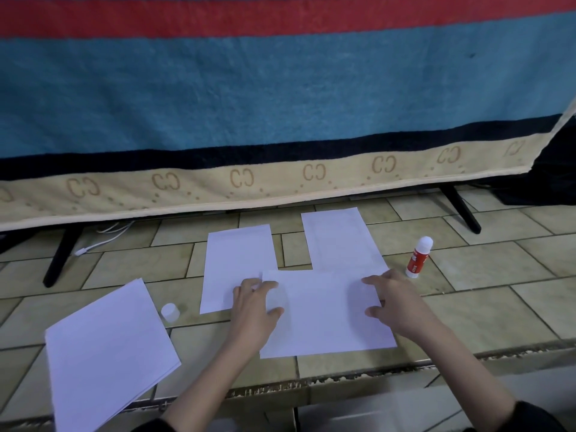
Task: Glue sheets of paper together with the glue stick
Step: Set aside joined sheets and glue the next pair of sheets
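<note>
- Nearest you, at the floor's front-left, lies the spare stack of paper (109, 353). It sits well apart from the work, so it is in no danger unless a forearm sweeps it.
- Your left hand (254, 310) lies flat, fingers spread and relaxed, on the left edge of the front sheet (324, 313). Its fingertips reach the spot where that sheet overlaps the left sheet (233, 269).
- Your right hand (396, 302) likewise presses flat on the front sheet's right side, gripping nothing, over the overlap with the right sheet (341, 241).
- Risk: if one hand pushes sideways rather than straight down, the front sheet may skew on wet glue and set crooked. I cannot tell from here whether glue lies under either overlap.
- Risk: lifting a hand too soon could let a corner peel up; a sticky fingertip may drag the sheet with it.
- The loose white cap (170, 311) stands just left of the left sheet, near your left wrist. A careless withdrawal could knock it rolling.
- Farther right, the glue stick (419, 257) stands upright on the floor, just beyond the right sheet's corner, untouched. It looks top-heavy; reaching blindly could tip it.
- Beyond everything hangs a striped towel (280, 104) over a stand.
</note>
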